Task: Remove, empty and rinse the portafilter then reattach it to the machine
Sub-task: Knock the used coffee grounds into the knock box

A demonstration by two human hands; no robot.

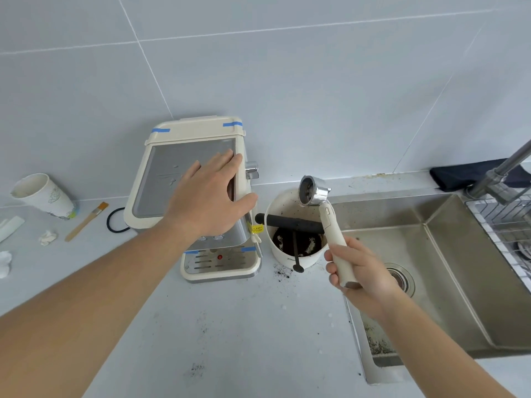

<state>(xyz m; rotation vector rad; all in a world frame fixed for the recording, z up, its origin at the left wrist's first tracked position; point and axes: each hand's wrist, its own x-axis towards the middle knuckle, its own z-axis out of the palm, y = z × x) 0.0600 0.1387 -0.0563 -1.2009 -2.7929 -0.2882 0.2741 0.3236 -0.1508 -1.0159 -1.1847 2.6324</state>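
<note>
One portafilter (314,193) is hovering above the knock box (296,229), basket end raised. The right hand (360,275) is gripping its cream handle with curled fingers. The left hand (211,196) is lying flat, fingers straight, on the espresso machine (161,182) left of the knock box.

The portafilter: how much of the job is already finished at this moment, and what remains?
Removal looks done: the portafilter is off the espresso machine, gripped by the right hand above the knock box, which holds dark grounds. The left hand rests flat on the machine's top. The basket looks mostly empty, with a few specks. Still left: rinsing at the sink, then reattaching.
</note>
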